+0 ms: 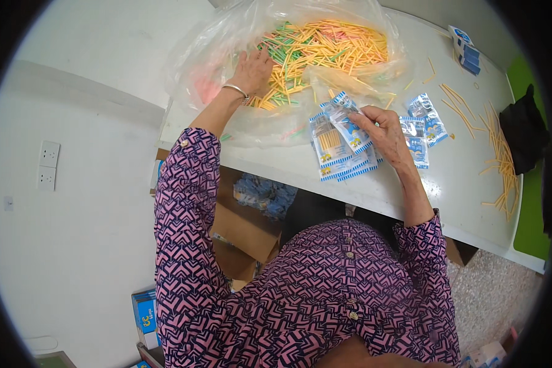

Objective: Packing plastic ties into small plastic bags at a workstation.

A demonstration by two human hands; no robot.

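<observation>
My left hand, with a bangle at its wrist, reaches into a large clear plastic bag. It rests palm down on a heap of thin stick-shaped pieces in yellow, green and pink. Its fingers look spread over them, the tips partly lost among the sticks. Between the thumb and fingers of my right hand is a small blue-and-white packet, tilted above the table. Beneath it several similar packets overlap in a loose pile; a clear window on one shows yellow sticks inside.
More packets lie right of my right hand. Loose yellow sticks are strewn along the right side of the white table, beside a black cloth-like item. Blue packs sit at the far right. Under the table is a cardboard box.
</observation>
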